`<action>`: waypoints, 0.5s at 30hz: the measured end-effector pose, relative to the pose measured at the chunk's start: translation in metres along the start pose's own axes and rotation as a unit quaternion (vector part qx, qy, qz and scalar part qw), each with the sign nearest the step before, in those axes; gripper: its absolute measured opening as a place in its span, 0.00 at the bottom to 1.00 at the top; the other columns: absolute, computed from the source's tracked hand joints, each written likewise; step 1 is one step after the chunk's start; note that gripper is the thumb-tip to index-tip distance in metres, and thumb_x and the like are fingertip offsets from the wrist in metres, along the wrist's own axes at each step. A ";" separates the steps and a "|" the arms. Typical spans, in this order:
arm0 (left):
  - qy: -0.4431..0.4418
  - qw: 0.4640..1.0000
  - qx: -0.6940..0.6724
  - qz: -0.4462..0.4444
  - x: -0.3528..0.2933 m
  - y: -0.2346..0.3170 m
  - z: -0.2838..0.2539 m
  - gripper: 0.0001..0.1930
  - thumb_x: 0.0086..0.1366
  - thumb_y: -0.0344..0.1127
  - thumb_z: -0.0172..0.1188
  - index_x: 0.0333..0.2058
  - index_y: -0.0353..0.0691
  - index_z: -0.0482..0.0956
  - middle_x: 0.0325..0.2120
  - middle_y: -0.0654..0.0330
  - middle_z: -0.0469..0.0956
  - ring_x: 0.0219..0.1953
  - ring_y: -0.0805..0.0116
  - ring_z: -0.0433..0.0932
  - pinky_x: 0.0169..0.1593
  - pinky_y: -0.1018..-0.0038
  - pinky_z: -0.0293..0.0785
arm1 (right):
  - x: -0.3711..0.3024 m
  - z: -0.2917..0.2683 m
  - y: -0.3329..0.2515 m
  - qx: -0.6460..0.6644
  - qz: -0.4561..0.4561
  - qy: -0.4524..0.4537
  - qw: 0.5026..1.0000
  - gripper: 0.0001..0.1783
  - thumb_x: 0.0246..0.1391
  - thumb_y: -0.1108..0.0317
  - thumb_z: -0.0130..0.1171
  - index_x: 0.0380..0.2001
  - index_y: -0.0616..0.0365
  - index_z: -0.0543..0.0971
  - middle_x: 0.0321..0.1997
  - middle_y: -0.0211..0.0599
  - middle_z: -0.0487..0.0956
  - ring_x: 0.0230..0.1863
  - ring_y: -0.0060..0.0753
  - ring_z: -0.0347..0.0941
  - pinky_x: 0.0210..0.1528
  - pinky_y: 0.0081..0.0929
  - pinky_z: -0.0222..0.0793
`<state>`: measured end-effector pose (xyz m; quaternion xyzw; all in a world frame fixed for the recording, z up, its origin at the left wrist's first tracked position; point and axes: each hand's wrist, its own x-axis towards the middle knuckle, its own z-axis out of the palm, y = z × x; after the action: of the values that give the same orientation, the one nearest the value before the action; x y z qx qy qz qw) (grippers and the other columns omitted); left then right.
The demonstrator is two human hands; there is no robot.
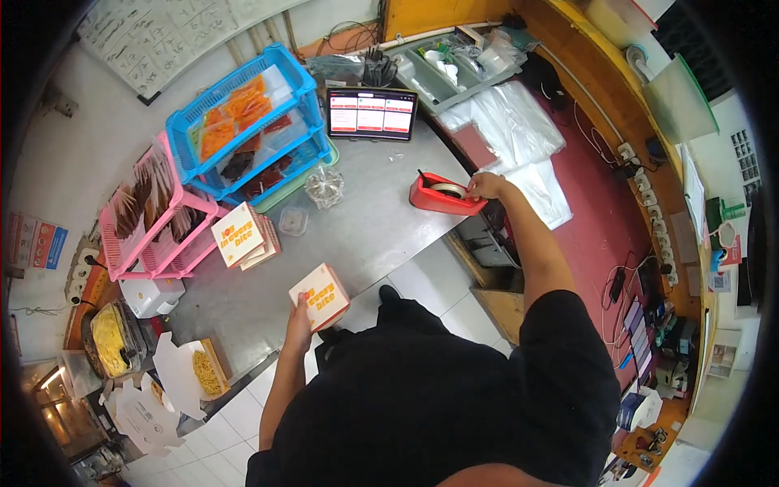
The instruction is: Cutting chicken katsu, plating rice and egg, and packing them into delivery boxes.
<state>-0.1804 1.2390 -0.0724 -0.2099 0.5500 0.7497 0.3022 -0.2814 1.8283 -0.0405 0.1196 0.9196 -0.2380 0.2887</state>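
Gripping a square white box (322,294) with the thumb on top and the other fingers hidden, the left hand (299,325) holds it by the near edge of the steel table (369,219). Farther off to the right, the right hand (488,187) bends its fingers at the right end of a red tape dispenser (445,204); whether they pinch tape is too small to tell. The dispenser sits close to the table's near right corner, a wide span of steel separating it from the held box. Farther left, stacked boxes (242,235) stand just beside a small clear container (293,221).
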 end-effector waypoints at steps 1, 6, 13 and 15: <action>-0.016 1.000 -0.017 0.003 0.006 -0.003 0.016 0.27 0.69 0.49 0.41 0.58 0.34 0.56 0.49 0.53 0.69 0.47 0.66 0.74 0.49 0.72 0.72 | 0.007 -0.005 0.015 0.044 -0.053 -0.056 0.996 0.15 0.38 0.49 0.60 0.31 0.40 0.82 0.27 0.26 0.81 0.40 0.39 0.75 0.44 0.65 0.61; -0.006 1.000 -0.025 0.009 0.011 0.002 0.091 0.27 0.69 0.51 0.40 0.58 0.37 0.56 0.49 0.53 0.70 0.47 0.66 0.74 0.48 0.68 0.72 | -0.031 -0.017 0.022 -0.128 0.088 0.021 0.988 0.08 0.39 0.58 0.64 0.25 0.44 0.84 0.24 0.30 0.81 0.32 0.37 0.77 0.42 0.41 0.65; -0.048 0.984 -0.163 -0.043 0.015 0.034 0.171 0.24 0.69 0.57 0.34 0.53 0.49 0.66 0.46 0.63 0.74 0.42 0.65 0.74 0.45 0.64 0.70 | -0.050 0.018 -0.015 0.406 -0.050 0.331 0.851 0.07 0.51 0.66 0.59 0.28 0.58 0.81 0.26 0.30 0.80 0.31 0.19 0.73 0.37 0.22 0.66; -0.022 0.973 -0.231 -0.017 0.026 0.032 0.182 0.26 0.67 0.61 0.33 0.52 0.50 0.65 0.47 0.63 0.73 0.46 0.65 0.72 0.52 0.62 0.66 | -0.080 0.032 -0.090 0.502 -0.165 0.210 0.823 0.07 0.52 0.68 0.59 0.28 0.62 0.80 0.26 0.26 0.79 0.28 0.17 0.71 0.33 0.21 0.67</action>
<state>-0.2182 1.4116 -0.0114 -0.2665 0.3517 0.8556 0.2706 -0.2343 1.7280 0.0170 0.1414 0.7176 -0.6798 -0.0551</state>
